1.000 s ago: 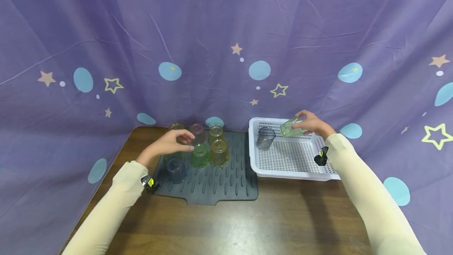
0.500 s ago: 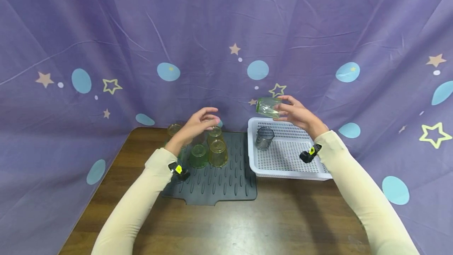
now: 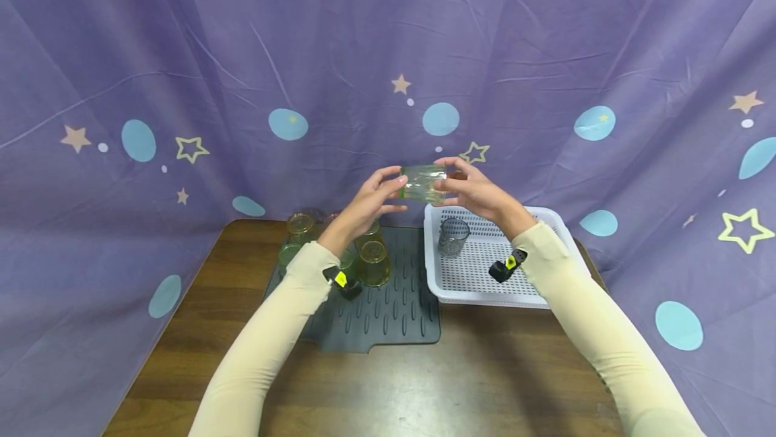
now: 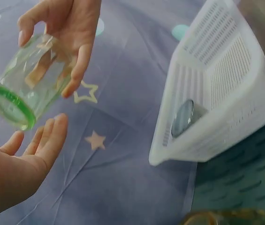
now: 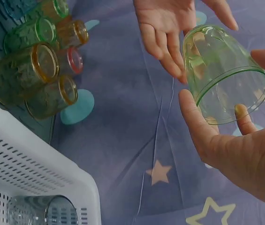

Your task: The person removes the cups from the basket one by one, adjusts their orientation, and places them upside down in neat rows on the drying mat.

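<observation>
My right hand (image 3: 481, 196) holds a clear green drinking glass (image 3: 423, 183) by its rim end, above the gap between mat and basket. The glass lies on its side in the air, its thick base toward the left. Close to that base is my left hand (image 3: 366, 205), fingers spread and fairly straight. In the left wrist view the left hand's fingers (image 4: 50, 136) show a small gap from the glass. From the right wrist view, the rim end faces the right palm, and a left fingertip appears very near or touching the base.
A dark drying mat (image 3: 397, 316) at left bears several upturned coloured glasses, including a yellow glass (image 3: 374, 265), partly hidden by my left arm. The white perforated basket (image 3: 503, 299) at right holds a grey glass (image 3: 453, 238). A purple curtain (image 3: 339, 33) hangs behind the wooden table (image 3: 424, 390).
My right hand has lifted the green glass out of the basket and carried it left. My left hand has moved right and up from over the mat's glasses to the green glass's base.
</observation>
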The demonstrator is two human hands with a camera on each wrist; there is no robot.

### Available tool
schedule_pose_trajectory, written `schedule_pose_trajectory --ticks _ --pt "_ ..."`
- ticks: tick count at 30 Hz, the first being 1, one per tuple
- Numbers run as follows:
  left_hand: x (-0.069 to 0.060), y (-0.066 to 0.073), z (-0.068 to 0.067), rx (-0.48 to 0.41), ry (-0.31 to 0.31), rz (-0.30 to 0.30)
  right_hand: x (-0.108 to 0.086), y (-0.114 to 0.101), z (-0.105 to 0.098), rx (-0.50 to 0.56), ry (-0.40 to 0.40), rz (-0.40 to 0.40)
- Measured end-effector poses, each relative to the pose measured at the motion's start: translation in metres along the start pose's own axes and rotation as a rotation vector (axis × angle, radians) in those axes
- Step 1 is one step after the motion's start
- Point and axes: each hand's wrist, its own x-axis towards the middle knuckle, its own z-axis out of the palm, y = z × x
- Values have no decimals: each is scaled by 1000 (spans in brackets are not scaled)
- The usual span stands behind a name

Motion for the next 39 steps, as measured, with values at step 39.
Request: schedule_pose_trajectory --ticks 39 --pt "-46 12 -58 493 -114 68 6 28 -56 -36 117 88"
